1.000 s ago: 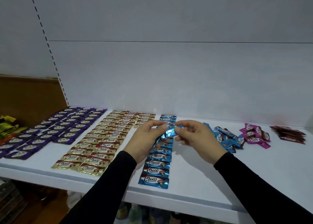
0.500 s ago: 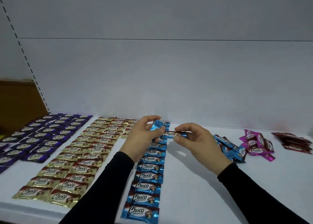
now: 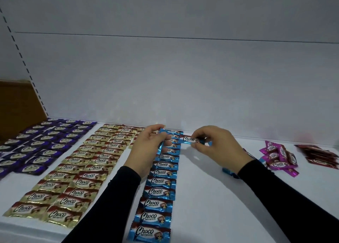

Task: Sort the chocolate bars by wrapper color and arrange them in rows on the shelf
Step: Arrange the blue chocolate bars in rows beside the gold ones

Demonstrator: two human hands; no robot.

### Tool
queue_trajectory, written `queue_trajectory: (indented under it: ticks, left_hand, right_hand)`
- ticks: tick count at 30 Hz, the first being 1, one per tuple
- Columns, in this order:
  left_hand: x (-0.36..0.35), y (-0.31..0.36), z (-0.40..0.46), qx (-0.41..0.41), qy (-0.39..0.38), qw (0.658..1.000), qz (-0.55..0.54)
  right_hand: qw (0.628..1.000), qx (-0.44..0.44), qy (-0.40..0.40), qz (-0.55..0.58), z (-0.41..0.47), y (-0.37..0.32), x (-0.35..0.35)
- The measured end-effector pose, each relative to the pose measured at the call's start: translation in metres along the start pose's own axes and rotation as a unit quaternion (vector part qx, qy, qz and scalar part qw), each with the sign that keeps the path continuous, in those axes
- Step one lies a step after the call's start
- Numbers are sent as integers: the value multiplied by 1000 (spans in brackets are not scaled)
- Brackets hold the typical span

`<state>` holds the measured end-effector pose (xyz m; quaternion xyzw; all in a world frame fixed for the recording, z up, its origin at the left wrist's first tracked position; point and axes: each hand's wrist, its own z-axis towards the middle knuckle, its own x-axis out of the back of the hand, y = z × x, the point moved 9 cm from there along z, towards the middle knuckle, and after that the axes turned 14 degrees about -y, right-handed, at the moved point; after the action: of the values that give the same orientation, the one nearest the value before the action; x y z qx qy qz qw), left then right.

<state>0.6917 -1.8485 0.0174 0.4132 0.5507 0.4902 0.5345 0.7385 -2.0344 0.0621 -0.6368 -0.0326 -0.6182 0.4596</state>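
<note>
1. A blue bar [image 3: 190, 139] is being pinched at frame centre by the right hand [image 3: 218, 145], fingers curled round it.
2. Another blue bar [image 3: 162, 139] is being gripped by the left hand [image 3: 149, 147].
3. Both are being held above the blue row [image 3: 159, 191] on the shelf [image 3: 211, 202].
4. Gold rows [image 3: 77, 171] and purple rows [image 3: 42, 141] are being displayed at left; a pink pile [image 3: 278, 158] at right.

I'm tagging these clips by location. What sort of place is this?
Probably a shop or stockroom display shelf. A white shelf with a slotted upright holds many identical chocolate bars laid out by colour: purple rows, gold rows and a blue row.
</note>
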Motion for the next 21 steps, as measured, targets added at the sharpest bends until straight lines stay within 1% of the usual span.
queue_trajectory:
  ticks: [3, 8, 13, 21]
  left_hand:
    - [11, -2, 1, 11, 32, 999, -29]
    - [21, -2, 2, 12, 71, 997, -21]
    - [25, 0, -1, 8, 83, 996, -20]
    - [25, 2, -3, 10, 90, 996, -21]
  right_hand:
    - [999, -39, 4, 6, 17, 29, 14]
    - [996, -82, -20, -37, 48, 59, 10]
    - [989, -103, -65, -86, 70, 70, -7]
    - [986, -110, -59, -110, 71, 79, -10]
